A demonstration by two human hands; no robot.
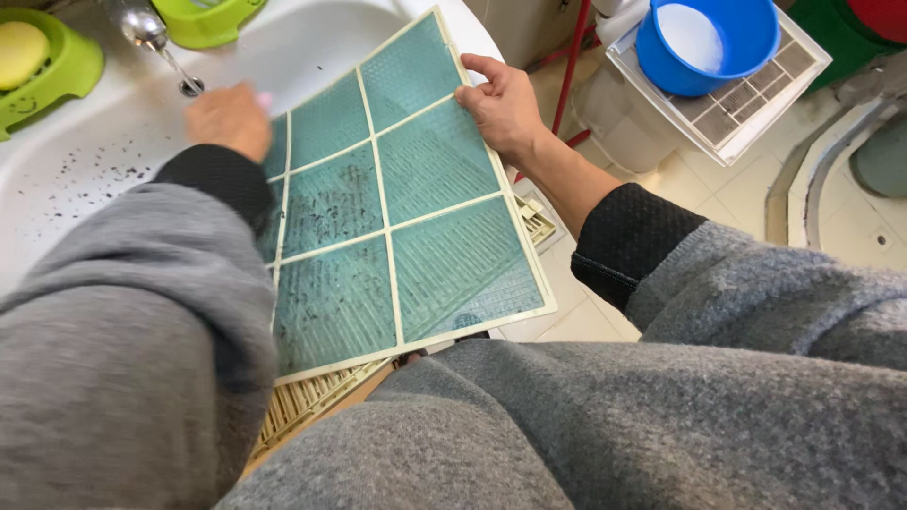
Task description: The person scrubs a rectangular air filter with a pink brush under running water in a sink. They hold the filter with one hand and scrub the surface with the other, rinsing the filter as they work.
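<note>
The rectangular air filter (406, 198), a fine green mesh in a cream plastic frame crossed by thin ribs, lay tilted over the white sink (85, 142) at frame centre, its long axis running from the lower left to the upper right. The right hand (501, 104) gripped its upper right edge, thumb on top. The left hand (229, 118), blurred at the upper left, rested by the filter's far edge; its grip could not be told.

Bright even daylight, soft shadows, glare on the tap (142, 25), slight motion blur
</note>
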